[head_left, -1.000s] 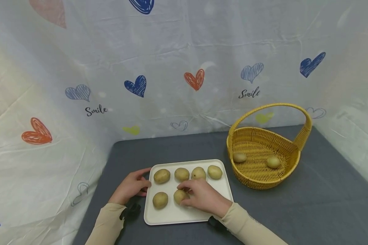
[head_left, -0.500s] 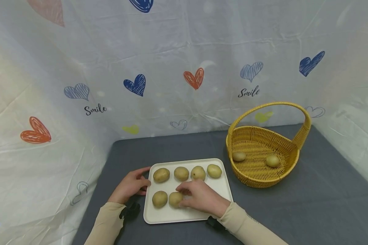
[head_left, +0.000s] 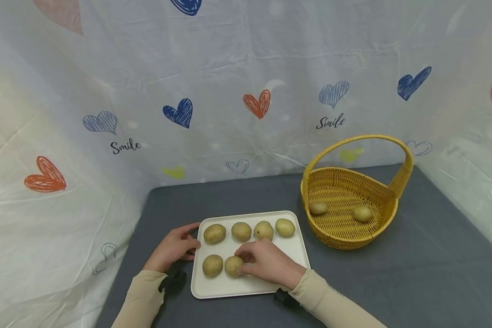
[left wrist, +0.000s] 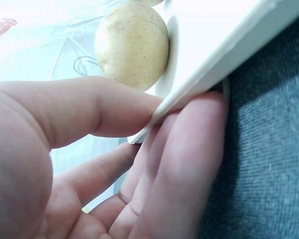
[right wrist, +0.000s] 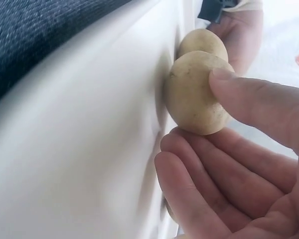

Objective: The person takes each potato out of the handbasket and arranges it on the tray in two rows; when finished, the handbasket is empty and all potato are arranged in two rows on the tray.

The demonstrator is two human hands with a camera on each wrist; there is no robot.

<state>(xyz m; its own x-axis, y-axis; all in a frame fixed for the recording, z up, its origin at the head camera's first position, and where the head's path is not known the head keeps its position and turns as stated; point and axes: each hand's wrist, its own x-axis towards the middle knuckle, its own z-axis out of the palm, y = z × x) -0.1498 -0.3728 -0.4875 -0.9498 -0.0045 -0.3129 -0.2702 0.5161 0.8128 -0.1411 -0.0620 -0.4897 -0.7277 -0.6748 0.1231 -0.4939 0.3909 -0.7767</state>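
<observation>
A white rectangular tray (head_left: 217, 287) holds several potatoes, with a back row and a front row of two. My right hand (head_left: 268, 263) pinches the right-hand potato (head_left: 232, 266) of that front row, thumb on one side and fingertips on the other. In the right wrist view this potato (right wrist: 194, 94) sits against the tray surface, partly covering another potato (right wrist: 203, 42). My left hand (head_left: 172, 248) grips the tray's left edge. The left wrist view has the thumb on top of the rim (left wrist: 199, 64) and fingers underneath, beside a potato (left wrist: 132, 45).
A yellow woven basket (head_left: 344, 239) with a tall arched handle stands right of the tray, two potatoes inside. Dark grey cloth (head_left: 180, 200) covers the table. A white curtain (head_left: 213, 68) printed with hearts hangs behind and at both sides.
My right hand has shifted its potato a little left along the tray, close to the other front-row potato. The left hand keeps its grip on the tray edge.
</observation>
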